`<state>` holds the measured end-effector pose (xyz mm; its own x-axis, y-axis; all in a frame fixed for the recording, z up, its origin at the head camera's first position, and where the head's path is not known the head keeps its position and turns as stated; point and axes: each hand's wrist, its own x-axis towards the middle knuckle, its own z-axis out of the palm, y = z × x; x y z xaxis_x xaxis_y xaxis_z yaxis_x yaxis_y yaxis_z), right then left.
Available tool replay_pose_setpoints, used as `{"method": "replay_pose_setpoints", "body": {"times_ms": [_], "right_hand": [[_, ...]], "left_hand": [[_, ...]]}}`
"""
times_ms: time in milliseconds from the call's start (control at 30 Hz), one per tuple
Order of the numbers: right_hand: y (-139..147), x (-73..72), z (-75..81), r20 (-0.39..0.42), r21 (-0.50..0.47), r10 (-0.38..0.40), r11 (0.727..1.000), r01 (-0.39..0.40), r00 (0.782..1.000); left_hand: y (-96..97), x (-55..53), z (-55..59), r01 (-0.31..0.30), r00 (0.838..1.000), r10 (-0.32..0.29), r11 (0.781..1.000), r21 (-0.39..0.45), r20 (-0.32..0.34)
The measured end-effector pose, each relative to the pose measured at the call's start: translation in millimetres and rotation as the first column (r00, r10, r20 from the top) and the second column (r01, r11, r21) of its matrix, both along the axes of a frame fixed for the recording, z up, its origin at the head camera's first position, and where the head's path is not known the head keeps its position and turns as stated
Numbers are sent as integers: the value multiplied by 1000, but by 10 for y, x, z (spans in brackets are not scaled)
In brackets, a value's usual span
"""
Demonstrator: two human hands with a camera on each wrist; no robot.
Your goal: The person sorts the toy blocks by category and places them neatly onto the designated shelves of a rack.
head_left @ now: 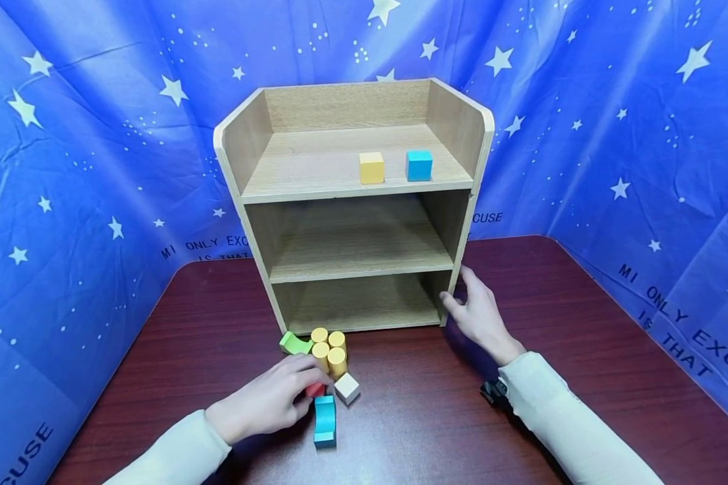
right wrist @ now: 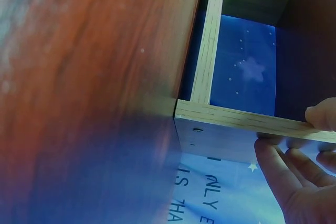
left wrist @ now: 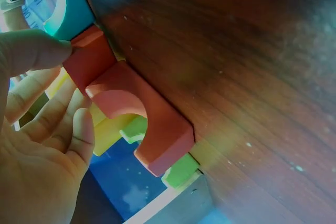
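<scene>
My left hand point(head_left: 269, 397) pinches a red cube point(left wrist: 90, 59) low at the tabletop, with the thumb on its near face and the fingers partly hidden behind it. Right beside the cube stands a red arch block point(left wrist: 168, 129), mostly covered by the hand in the head view. A blue arch block point(head_left: 325, 421), a white cube point(head_left: 347, 389), several yellow cylinders point(head_left: 337, 362) and a green arch block point(head_left: 295, 343) surround this hand. My right hand point(head_left: 482, 316) grips the right side panel of a wooden shelf point(head_left: 364, 274), thumb at the front edge, fingers along the outside.
On the shelf's top board sit a yellow cube point(head_left: 371, 168) and a blue cube point(head_left: 419, 166), near its front edge. The shelf stands on a dark red-brown table point(head_left: 412, 417). Blue star-patterned cloth point(head_left: 109, 135) closes off the back and both sides.
</scene>
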<state>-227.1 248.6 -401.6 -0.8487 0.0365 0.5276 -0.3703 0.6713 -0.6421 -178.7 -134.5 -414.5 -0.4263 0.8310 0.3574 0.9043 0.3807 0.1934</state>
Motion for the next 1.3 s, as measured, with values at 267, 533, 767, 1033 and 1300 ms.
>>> {"method": "replay_pose_setpoints", "body": {"times_ms": [267, 533, 767, 1033, 1300], "right_hand": [[6, 0, -1, 2, 8, -10, 1000, 9, 1000], [6, -1, 1, 6, 11, -8, 1000, 8, 1000], [4, -6, -1, 2, 5, 1, 1000, -1, 1000], [6, -10, -11, -4, 14, -7, 1000, 7, 1000], [1, -7, -9, -19, 10, -1, 1000, 2, 1000]], "left_hand": [[-22, 1, -14, -5, 1000, 4, 1000, -12, -14], [-45, 0, -36, -32, 998, 28, 998, -58, -57], [-76, 0, -24, -47, 998, 44, 996, -76, -36], [-80, 1, -28, -37, 998, 32, 996, -79, -59], [-76, -9, -4, -40, 998, 37, 995, -87, -43]]}}
